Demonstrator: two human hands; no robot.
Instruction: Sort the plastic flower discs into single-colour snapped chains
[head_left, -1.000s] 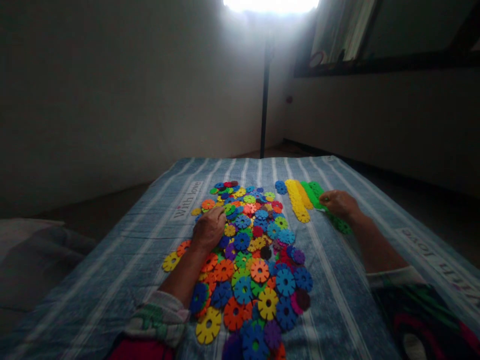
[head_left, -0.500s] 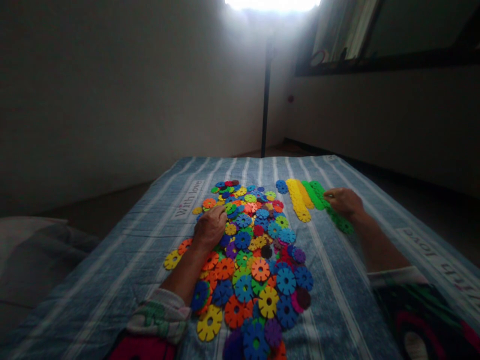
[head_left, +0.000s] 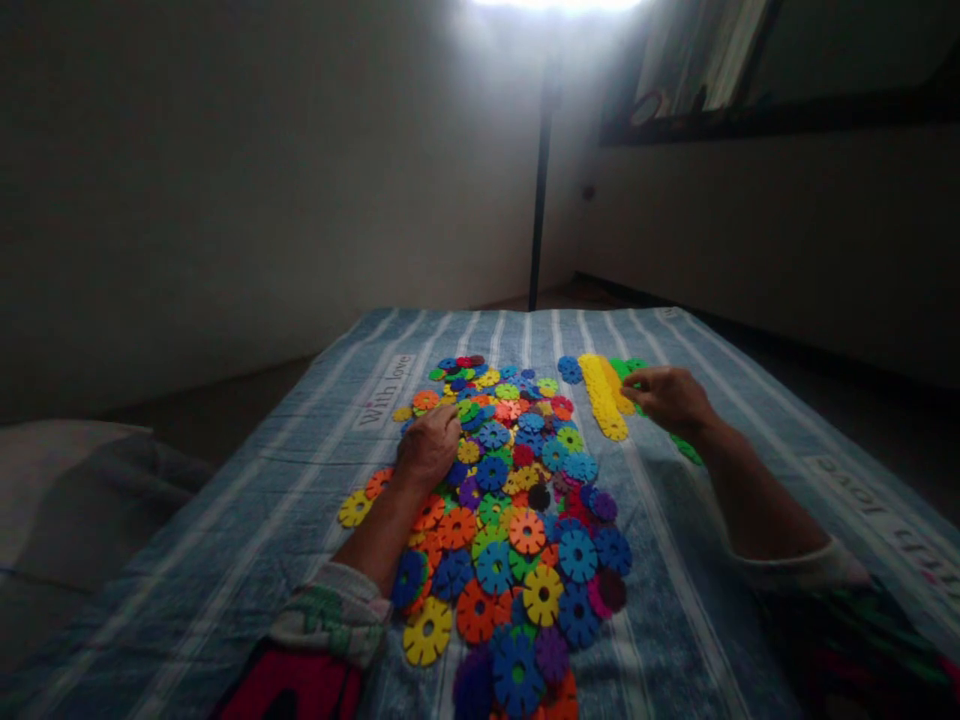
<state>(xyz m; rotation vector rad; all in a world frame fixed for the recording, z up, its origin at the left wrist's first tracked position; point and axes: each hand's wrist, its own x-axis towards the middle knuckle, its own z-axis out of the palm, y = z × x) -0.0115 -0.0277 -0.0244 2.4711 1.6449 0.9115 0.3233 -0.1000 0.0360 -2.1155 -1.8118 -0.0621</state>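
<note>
A heap of flat toothed plastic discs [head_left: 517, 520] in many colours lies spread over a blue striped cloth [head_left: 262, 520]. My left hand [head_left: 431, 447] rests palm down on the heap's left side, fingers curled over some discs. Beyond the heap lie a yellow row of discs [head_left: 604, 398] and a green row of discs [head_left: 686, 447], each laid overlapping. My right hand [head_left: 667, 397] hovers over the green row with its fingers pinched together near a green disc; I cannot make out what it holds.
A single blue disc [head_left: 570, 369] lies at the far end of the yellow row. A dark pole [head_left: 538, 190] stands behind the cloth under a bright window. A pale pillow [head_left: 60, 490] lies at the left. Dark walls surround the place.
My right hand has slid left along the green row toward the yellow row. My left hand has barely moved on the heap. The view has shifted slightly.
</note>
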